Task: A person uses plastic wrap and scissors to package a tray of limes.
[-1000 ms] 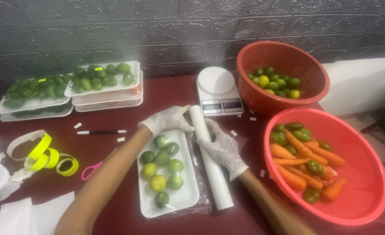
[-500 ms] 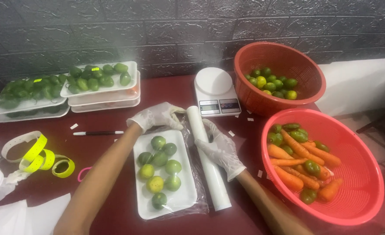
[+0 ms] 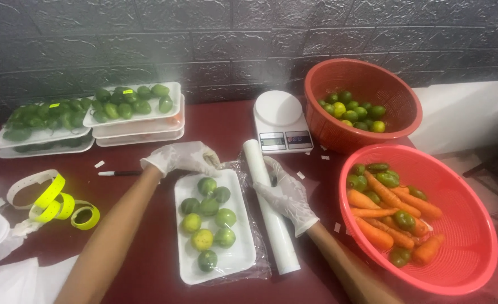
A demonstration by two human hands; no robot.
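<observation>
A white foam tray (image 3: 235, 260) with several green limes (image 3: 208, 217) lies on the dark red table, on a sheet of clear plastic wrap (image 3: 254, 225). My gloved left hand (image 3: 182, 157) pinches the wrap at the tray's far edge. My gloved right hand (image 3: 285, 191) rests on the white roll of wrap (image 3: 271, 219) lying just right of the tray.
A white kitchen scale (image 3: 280, 121) stands behind the roll. One red basket (image 3: 367, 84) holds limes, another (image 3: 463, 225) carrots and green fruit. Stacked wrapped trays of green produce (image 3: 131, 107) sit at back left. Yellow label tape rolls (image 3: 57, 205) and a marker pen (image 3: 119, 173) lie left.
My left hand has shifted slightly along the tray's far edge, still on the wrap. The right hand stays on the roll; the camera view moved a little.
</observation>
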